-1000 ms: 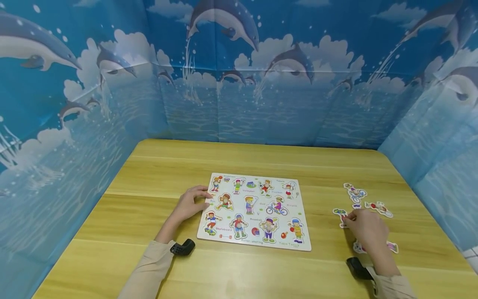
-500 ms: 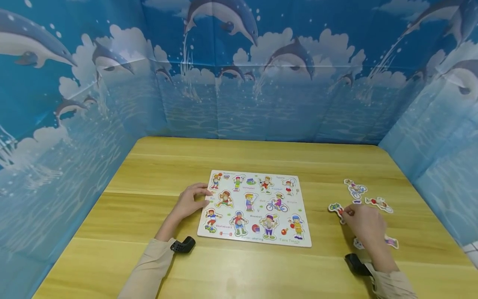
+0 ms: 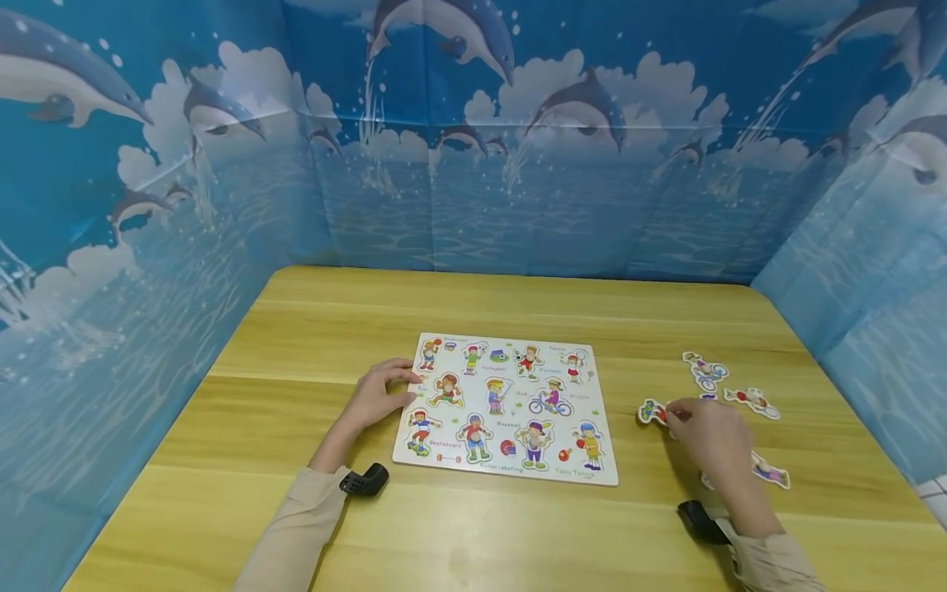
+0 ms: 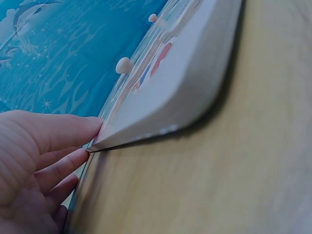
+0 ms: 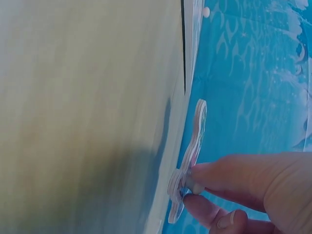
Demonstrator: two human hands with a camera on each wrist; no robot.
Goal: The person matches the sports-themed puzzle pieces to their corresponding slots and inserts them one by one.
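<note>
Right hand [image 3: 709, 434] grip pinched the peg of a puzzle piece [image 3: 653, 412], lifted leftward off the table [image 3: 296, 510] toward the board | left hand [image 3: 377, 395] grip relaxed, steadying peg puzzle board [image 3: 510, 411] at its left edge.

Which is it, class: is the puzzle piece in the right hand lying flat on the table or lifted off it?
Lifted. The right hand pinches the puzzle piece by its peg, clear of the table.

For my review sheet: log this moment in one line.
left hand: steadies puzzle board edge | right hand: pinches puzzle piece by its peg | loose pieces: right, on table
</note>
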